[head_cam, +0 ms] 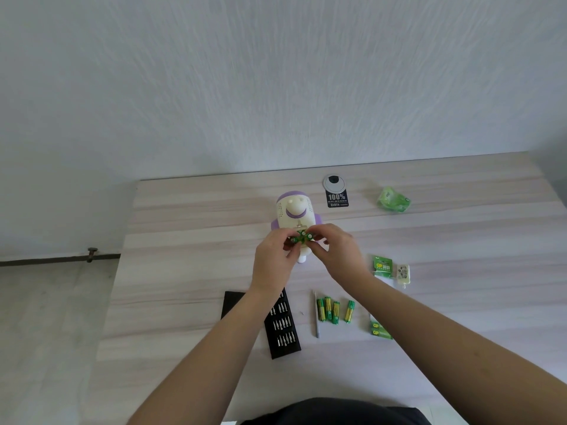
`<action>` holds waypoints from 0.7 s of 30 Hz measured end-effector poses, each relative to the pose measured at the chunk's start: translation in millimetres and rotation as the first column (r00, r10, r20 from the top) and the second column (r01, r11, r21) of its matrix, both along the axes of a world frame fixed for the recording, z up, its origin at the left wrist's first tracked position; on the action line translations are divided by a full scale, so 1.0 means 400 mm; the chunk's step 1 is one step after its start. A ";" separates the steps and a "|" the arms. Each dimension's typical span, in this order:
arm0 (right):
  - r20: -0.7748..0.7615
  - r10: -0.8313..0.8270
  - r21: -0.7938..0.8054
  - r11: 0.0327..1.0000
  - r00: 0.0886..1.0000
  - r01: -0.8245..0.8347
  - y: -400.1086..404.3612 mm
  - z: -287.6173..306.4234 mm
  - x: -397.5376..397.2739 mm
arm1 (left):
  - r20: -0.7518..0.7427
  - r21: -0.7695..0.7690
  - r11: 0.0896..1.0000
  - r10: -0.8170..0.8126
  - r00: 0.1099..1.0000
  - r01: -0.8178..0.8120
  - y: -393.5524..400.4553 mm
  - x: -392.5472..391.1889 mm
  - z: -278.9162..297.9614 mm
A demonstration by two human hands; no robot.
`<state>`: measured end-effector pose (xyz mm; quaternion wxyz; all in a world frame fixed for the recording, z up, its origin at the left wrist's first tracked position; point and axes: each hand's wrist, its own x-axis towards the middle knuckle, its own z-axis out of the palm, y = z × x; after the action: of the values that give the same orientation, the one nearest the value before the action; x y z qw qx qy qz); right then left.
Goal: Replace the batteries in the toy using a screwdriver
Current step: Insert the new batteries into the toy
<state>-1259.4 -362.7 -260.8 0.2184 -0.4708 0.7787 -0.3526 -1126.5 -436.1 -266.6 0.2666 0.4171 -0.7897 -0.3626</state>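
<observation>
Right, head view: toy (295, 214) lies mid-desk (184, 240), cream body w/ purple trim, just beyond both hands. Left hand (274, 259) and right hand (337, 256) each have the grip pinching green batteries (302, 237) held over the toy's near end; how many, can't tell. Four more batteries (334, 311) lie on the near side, right of the screwdriver (316, 314) and black bit case (282, 323); green packs (382, 265) further right. Looks like cells going in or out of the compartment. To do it well: check +/- marks, seat against the spring end first, keep old and new apart.
</observation>
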 end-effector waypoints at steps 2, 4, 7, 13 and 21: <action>-0.037 0.008 -0.009 1.000 0.999 -0.009 -0.002 0.006 0.002 | 0.004 -0.040 0.999 -0.032 0.999 0.032 -0.003 -0.003 -0.004; -0.066 0.015 -0.016 1.000 0.998 -0.016 -0.001 0.009 0.003 | 0.009 -0.073 0.996 -0.058 0.998 0.059 -0.004 -0.005 -0.009; -0.086 0.026 -0.019 0.999 0.996 -0.027 0.001 0.007 0.006 | 0.017 -0.072 0.996 -0.060 0.998 0.061 -0.005 -0.006 -0.018; -0.110 0.001 -0.012 1.000 0.994 -0.003 -0.008 0.009 0.010 | 0.104 0.041 0.999 -0.038 0.994 0.034 -0.013 -0.016 -0.026; -0.138 0.013 0.047 0.999 0.990 -0.006 -0.010 -0.015 0.006 | 0.159 -0.052 0.995 -0.079 0.984 0.089 -0.013 -0.018 -0.023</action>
<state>-1257.1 -366.9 -266.9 0.1764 -0.4927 0.7977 -0.2998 -1133.7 -441.3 -275.9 0.2000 0.4027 -0.8354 -0.3162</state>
